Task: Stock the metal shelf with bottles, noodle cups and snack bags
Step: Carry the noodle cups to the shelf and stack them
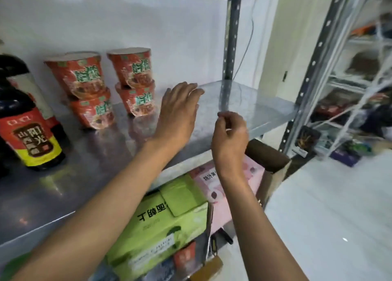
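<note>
— Where were the hands just then?

— Both were over the metal shelf (244, 104). The left hand (180, 113) was spread flat and wide, fingers together, palm down above the bare steel, holding nothing. The right hand (230, 134) sat near the shelf's front edge, at about four o'clock from the left, its fingers curled in with thumb and forefinger pinched narrow; I could not tell whether anything was between them.

— And the stock?

— Four red noodle cups (101, 87) stood at ten o'clock from the left hand, in two stacks of two side by side, close to the back wall; the nearer stack was just beside the fingers but apart from them. A dark bottle (27, 119) with a red and yellow label stood upright at the far left, at nine o'clock, well apart from the hands.

— Anything under the shelf?

— A green carton (161, 223) and a pink carton (224, 187) beside it, at six o'clock, touching each other.
</note>
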Demonstrator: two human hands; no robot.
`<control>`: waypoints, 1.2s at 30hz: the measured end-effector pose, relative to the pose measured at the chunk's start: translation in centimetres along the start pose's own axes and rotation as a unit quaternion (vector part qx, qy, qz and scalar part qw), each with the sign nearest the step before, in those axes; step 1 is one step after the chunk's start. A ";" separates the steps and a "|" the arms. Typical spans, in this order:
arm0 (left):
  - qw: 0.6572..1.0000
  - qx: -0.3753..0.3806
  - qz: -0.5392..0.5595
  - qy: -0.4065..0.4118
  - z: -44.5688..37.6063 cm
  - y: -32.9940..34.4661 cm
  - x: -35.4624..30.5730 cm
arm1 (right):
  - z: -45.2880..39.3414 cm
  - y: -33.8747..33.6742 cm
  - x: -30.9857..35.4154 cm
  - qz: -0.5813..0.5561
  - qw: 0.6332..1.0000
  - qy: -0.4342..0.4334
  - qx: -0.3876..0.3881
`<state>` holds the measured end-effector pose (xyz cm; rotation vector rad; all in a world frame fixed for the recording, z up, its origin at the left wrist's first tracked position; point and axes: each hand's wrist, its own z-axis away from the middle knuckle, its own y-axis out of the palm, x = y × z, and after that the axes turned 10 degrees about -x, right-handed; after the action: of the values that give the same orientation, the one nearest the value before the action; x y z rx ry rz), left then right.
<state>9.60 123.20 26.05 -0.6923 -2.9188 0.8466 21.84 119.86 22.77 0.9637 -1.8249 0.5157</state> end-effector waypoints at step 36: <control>0.516 0.360 0.650 0.425 53.1 -39.6 -63.8 | 66.9 -67.5 17.2 0.349 0.549 0.208 -0.731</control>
<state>43.28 39.65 7.36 -2.2064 -0.6238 1.0344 34.64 25.87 4.36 -1.0126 -1.3788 -0.4102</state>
